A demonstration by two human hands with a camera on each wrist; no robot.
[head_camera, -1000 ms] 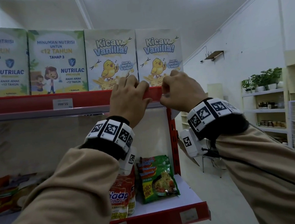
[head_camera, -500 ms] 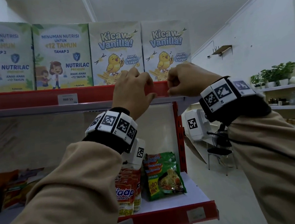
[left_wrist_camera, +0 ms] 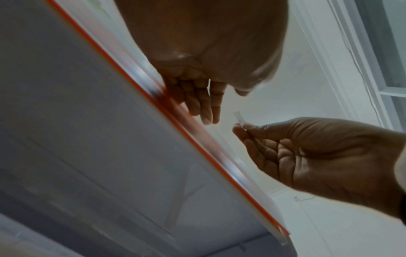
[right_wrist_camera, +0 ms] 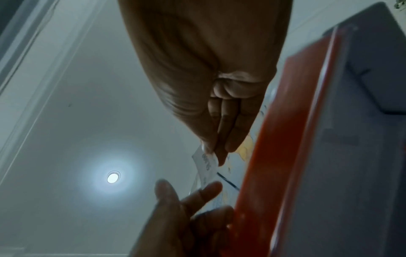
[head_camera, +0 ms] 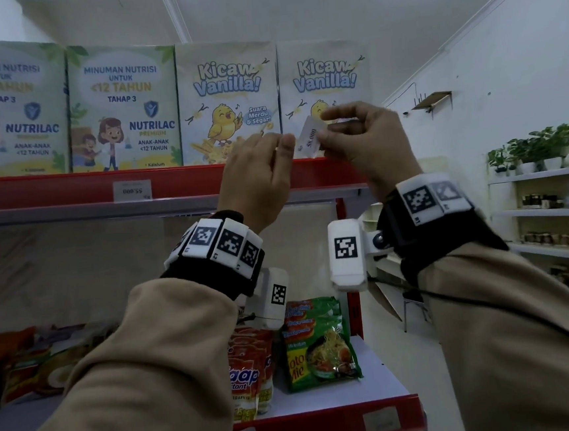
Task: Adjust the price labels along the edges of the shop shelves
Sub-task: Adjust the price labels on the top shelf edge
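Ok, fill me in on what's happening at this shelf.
A person is working on the price labels of the top red shelf edge. The right hand pinches a small white price label, held off the strip in front of a Kicaw Vanilla box. The left hand is open beside it, holding nothing. Another label sits in the strip further left.

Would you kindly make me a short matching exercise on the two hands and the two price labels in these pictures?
Things:
1. right hand
2. left hand
3. loose label
4. 55.000 label

States:
A. stuck on the red shelf edge
B. open, holds nothing
C. pinches a label
D. held off the shelf

Pairs: 1-C, 2-B, 3-D, 4-A
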